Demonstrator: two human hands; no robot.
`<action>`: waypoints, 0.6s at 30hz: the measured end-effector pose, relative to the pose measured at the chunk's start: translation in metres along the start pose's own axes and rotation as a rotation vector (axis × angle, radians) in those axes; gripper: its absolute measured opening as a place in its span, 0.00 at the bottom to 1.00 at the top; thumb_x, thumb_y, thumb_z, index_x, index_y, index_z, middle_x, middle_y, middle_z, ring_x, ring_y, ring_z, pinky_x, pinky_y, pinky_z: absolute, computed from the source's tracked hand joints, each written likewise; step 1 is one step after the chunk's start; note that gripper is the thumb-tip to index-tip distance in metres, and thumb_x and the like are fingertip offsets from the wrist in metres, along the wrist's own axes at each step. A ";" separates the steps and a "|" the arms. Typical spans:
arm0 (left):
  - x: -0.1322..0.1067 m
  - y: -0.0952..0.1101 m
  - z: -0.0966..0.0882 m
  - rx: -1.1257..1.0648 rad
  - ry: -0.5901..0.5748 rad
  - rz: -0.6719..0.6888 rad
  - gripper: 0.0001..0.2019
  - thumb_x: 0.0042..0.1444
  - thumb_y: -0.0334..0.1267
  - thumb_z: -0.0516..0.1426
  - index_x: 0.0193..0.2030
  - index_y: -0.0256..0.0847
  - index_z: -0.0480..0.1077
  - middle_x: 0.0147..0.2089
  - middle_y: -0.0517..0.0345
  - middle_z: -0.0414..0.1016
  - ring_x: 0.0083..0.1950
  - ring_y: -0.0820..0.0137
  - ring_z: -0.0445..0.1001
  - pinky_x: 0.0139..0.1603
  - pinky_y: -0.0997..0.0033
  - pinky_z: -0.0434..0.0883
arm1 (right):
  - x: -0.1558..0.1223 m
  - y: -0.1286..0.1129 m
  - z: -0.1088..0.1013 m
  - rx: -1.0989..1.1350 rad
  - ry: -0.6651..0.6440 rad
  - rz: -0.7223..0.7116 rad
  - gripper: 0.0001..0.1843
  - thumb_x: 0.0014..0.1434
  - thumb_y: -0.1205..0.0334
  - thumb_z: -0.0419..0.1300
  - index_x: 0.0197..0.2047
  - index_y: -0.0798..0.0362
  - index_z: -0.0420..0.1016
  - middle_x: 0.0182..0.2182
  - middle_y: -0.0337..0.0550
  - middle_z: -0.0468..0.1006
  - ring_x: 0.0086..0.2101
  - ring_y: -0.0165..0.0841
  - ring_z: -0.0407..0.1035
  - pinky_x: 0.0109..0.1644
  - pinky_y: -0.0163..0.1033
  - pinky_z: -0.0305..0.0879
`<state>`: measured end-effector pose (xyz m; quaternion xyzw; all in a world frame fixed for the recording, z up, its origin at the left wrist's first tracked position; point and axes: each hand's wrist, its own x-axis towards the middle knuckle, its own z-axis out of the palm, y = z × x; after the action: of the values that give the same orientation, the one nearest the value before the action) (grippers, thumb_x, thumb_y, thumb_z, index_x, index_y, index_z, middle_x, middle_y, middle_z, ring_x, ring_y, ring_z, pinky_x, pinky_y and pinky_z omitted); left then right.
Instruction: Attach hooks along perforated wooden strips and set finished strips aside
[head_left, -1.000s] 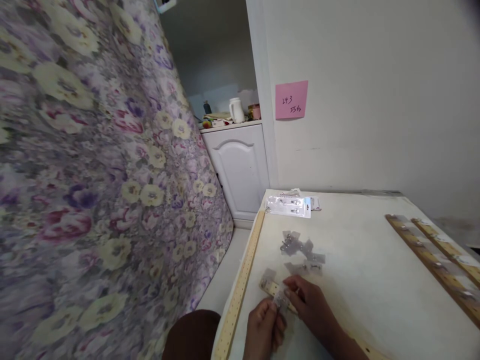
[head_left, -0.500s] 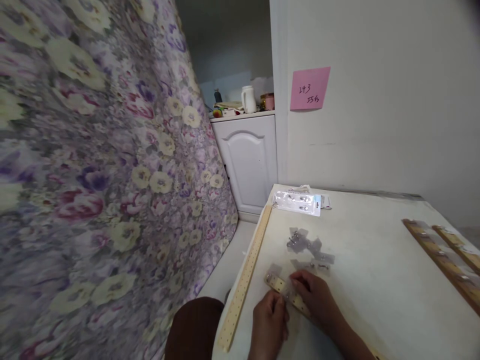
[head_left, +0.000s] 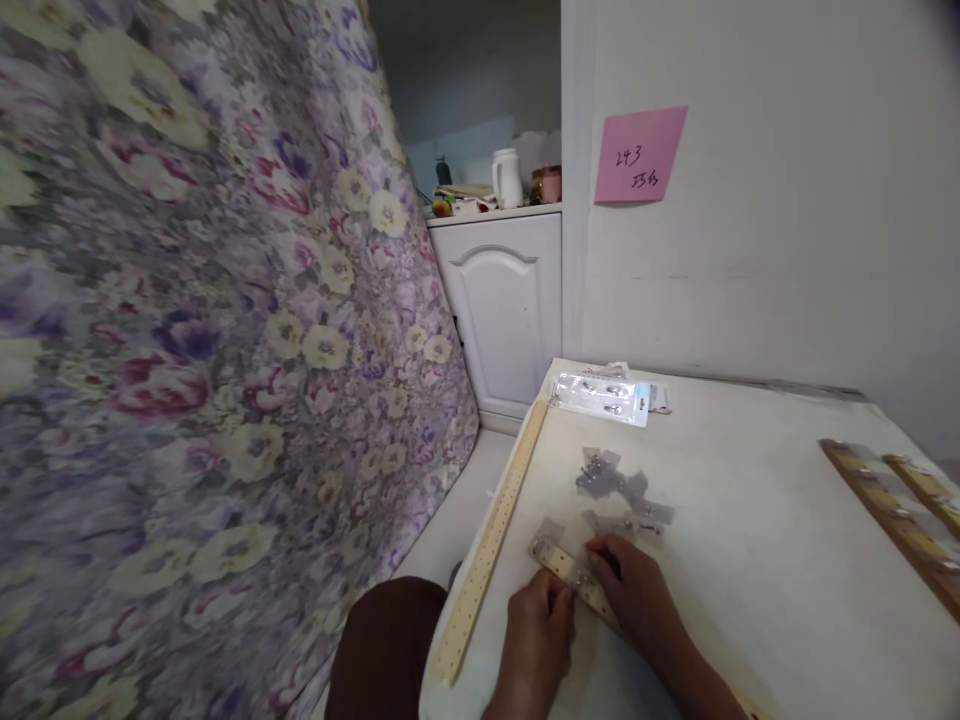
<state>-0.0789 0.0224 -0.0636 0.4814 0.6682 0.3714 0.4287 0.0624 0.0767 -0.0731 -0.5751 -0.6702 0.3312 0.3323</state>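
A short pale wooden strip with holes [head_left: 553, 562] lies slanted on the table between my hands. A small clear plastic bag [head_left: 552, 532] sits over its far left end. My left hand [head_left: 536, 630] is closed at the strip's near edge, and its fingertips are partly hidden. With thumb and fingers together, my right hand [head_left: 634, 590] pinches a clear plastic bag [head_left: 582, 574] on the middle of the strip. Just beyond, a loose pile of small clear bags with metal pieces [head_left: 600, 472] rests on the table.
A long pale strip with holes [head_left: 491, 545] runs along the table's left edge. Clear blister packaging [head_left: 600, 398] lies at the back. Brown-edged strips with bags on them [head_left: 881, 510] are at the right. A floral curtain [head_left: 225, 350] hangs left; a wall stands behind.
The camera view has shifted slightly. Both hands stay at the short strip, with only slight finger movement.
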 end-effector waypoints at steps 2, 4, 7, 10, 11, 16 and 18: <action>0.000 0.002 -0.001 0.014 0.010 0.011 0.09 0.56 0.39 0.50 0.25 0.43 0.61 0.16 0.68 0.65 0.13 0.77 0.59 0.16 0.77 0.54 | 0.000 0.000 0.000 -0.007 -0.002 -0.001 0.13 0.56 0.59 0.51 0.35 0.52 0.76 0.32 0.45 0.81 0.35 0.39 0.73 0.41 0.40 0.65; 0.000 0.003 -0.001 0.026 0.022 0.027 0.09 0.55 0.38 0.51 0.24 0.43 0.62 0.16 0.68 0.65 0.16 0.76 0.61 0.19 0.77 0.56 | 0.000 -0.001 -0.001 -0.008 0.002 0.004 0.12 0.56 0.59 0.52 0.36 0.51 0.76 0.33 0.45 0.81 0.35 0.39 0.73 0.41 0.40 0.65; 0.000 0.005 -0.002 0.037 0.029 0.038 0.10 0.55 0.38 0.53 0.23 0.43 0.62 0.16 0.68 0.65 0.17 0.76 0.62 0.22 0.77 0.57 | -0.001 0.000 -0.001 0.009 0.005 0.014 0.12 0.56 0.59 0.53 0.37 0.52 0.76 0.35 0.46 0.81 0.37 0.39 0.74 0.42 0.41 0.66; 0.001 0.006 -0.002 0.042 0.027 0.044 0.10 0.55 0.39 0.53 0.23 0.42 0.62 0.16 0.68 0.64 0.17 0.76 0.61 0.22 0.76 0.56 | -0.001 0.000 0.000 0.015 0.004 0.021 0.13 0.56 0.59 0.53 0.38 0.52 0.76 0.36 0.47 0.81 0.37 0.39 0.74 0.43 0.41 0.66; 0.000 0.006 -0.002 0.041 0.026 0.046 0.10 0.55 0.39 0.53 0.23 0.42 0.62 0.16 0.67 0.64 0.17 0.76 0.61 0.21 0.76 0.56 | -0.001 0.000 0.000 0.011 0.004 0.022 0.13 0.55 0.59 0.53 0.38 0.52 0.76 0.36 0.47 0.81 0.37 0.39 0.74 0.43 0.41 0.66; 0.000 0.004 -0.002 0.030 0.010 0.041 0.11 0.56 0.41 0.52 0.24 0.43 0.62 0.16 0.67 0.65 0.15 0.76 0.59 0.18 0.77 0.52 | -0.002 0.001 0.000 0.012 0.001 0.023 0.14 0.56 0.58 0.53 0.39 0.53 0.76 0.36 0.48 0.81 0.37 0.40 0.74 0.43 0.42 0.66; 0.000 0.003 -0.001 0.026 0.007 0.037 0.11 0.56 0.41 0.53 0.23 0.43 0.62 0.16 0.67 0.65 0.15 0.76 0.58 0.18 0.77 0.51 | -0.002 0.001 0.000 0.012 -0.002 0.023 0.14 0.56 0.57 0.53 0.40 0.53 0.76 0.36 0.47 0.81 0.37 0.39 0.74 0.43 0.41 0.66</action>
<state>-0.0795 0.0232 -0.0608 0.4979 0.6656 0.3723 0.4130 0.0629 0.0749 -0.0745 -0.5803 -0.6619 0.3398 0.3312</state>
